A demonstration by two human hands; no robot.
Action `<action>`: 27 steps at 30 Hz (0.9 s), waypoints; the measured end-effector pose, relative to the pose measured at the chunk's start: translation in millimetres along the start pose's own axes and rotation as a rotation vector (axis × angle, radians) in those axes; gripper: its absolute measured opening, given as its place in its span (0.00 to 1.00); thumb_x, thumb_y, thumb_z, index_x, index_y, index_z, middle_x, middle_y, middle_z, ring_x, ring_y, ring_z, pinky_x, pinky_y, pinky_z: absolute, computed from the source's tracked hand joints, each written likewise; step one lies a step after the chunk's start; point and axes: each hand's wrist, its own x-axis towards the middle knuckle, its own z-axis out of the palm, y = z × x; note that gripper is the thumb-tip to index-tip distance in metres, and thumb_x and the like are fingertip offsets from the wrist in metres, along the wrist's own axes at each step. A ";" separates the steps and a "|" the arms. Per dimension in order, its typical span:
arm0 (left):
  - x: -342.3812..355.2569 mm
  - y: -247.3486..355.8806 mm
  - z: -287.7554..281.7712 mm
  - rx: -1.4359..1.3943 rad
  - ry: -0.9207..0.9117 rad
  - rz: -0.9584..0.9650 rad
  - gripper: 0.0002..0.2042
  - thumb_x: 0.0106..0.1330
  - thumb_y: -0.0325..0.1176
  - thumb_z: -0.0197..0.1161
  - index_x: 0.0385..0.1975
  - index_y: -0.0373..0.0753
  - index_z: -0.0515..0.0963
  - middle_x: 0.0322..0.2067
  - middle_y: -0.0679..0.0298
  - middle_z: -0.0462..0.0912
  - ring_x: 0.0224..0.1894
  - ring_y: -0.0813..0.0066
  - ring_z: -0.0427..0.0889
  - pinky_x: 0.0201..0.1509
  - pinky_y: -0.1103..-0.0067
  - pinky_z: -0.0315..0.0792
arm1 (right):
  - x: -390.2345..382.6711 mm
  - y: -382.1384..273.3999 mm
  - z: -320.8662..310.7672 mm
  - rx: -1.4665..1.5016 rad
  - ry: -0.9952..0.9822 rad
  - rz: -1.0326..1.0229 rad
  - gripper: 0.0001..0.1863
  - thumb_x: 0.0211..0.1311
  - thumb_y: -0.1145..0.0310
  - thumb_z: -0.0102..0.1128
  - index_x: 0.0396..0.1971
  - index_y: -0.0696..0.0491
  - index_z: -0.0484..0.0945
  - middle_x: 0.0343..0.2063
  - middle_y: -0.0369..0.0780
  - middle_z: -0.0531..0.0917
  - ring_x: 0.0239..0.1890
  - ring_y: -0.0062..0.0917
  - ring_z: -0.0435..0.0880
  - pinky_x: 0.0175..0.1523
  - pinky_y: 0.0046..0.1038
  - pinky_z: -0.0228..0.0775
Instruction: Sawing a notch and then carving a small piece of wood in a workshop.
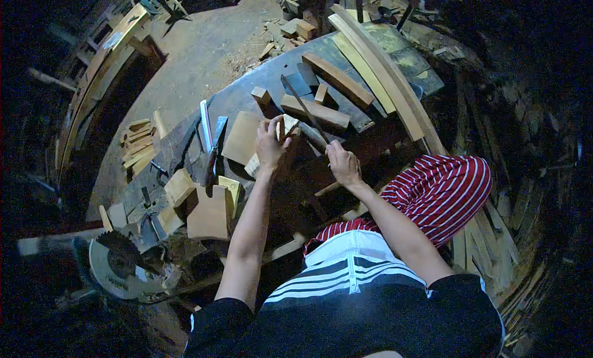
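Note:
My left hand (272,148) is closed around a small pale wood piece (288,124) with a rough, light face, above the low dark worktable (247,81). In my right hand (343,163) is the near end of a long, narrow dark file (302,105), which tapers as it points away and to the left. It crosses over a thick wooden block (321,113) lying behind my hands. Just left of my left hand lies a flat square board (243,136). A small pale offcut (252,165) sits by my left wrist.
Long curved planks (389,74) lie along the table's right side. A metal ruler (206,124) and several wood blocks (179,187) are at left. A circular saw with a toothed blade (117,265) stands lower left. My striped knee (438,194) is at right.

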 end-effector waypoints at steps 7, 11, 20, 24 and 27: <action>-10.5 -14.2 14.3 0.235 -0.043 0.051 0.30 0.45 0.39 0.70 0.52 0.52 0.68 0.42 0.59 0.70 0.44 0.59 0.70 0.45 0.67 0.67 | 4.5 -9.8 -9.6 -0.009 -0.262 0.271 0.14 0.67 0.57 0.40 0.33 0.50 0.70 0.20 0.47 0.79 0.27 0.48 0.78 0.32 0.46 0.67; -17.5 -23.4 21.9 0.257 -0.034 0.019 0.32 0.46 0.49 0.68 0.52 0.46 0.68 0.41 0.56 0.71 0.44 0.55 0.70 0.47 0.65 0.66 | -0.3 -11.4 -7.0 -0.061 -0.327 0.312 0.14 0.66 0.57 0.40 0.36 0.50 0.70 0.20 0.50 0.79 0.27 0.50 0.78 0.31 0.48 0.66; -22.5 -16.7 27.3 0.231 -0.025 0.035 0.30 0.45 0.45 0.70 0.50 0.47 0.70 0.40 0.59 0.72 0.44 0.58 0.70 0.48 0.67 0.66 | 2.9 -10.6 -3.8 -0.085 -0.270 0.227 0.13 0.66 0.57 0.42 0.35 0.50 0.70 0.18 0.50 0.78 0.24 0.49 0.78 0.27 0.48 0.68; -20.7 -13.6 27.2 0.267 -0.049 0.024 0.29 0.45 0.44 0.71 0.50 0.48 0.70 0.40 0.60 0.72 0.44 0.58 0.70 0.47 0.67 0.67 | 14.3 -17.1 -2.3 -0.042 -0.231 0.190 0.13 0.66 0.57 0.42 0.33 0.50 0.70 0.17 0.51 0.77 0.24 0.49 0.78 0.27 0.48 0.67; -13.1 -19.5 29.9 0.326 -0.004 0.035 0.29 0.44 0.43 0.71 0.49 0.48 0.70 0.41 0.59 0.72 0.44 0.58 0.70 0.47 0.67 0.67 | 28.8 -23.1 4.4 0.007 -0.121 0.066 0.13 0.66 0.56 0.42 0.32 0.51 0.69 0.17 0.50 0.77 0.25 0.49 0.78 0.28 0.48 0.68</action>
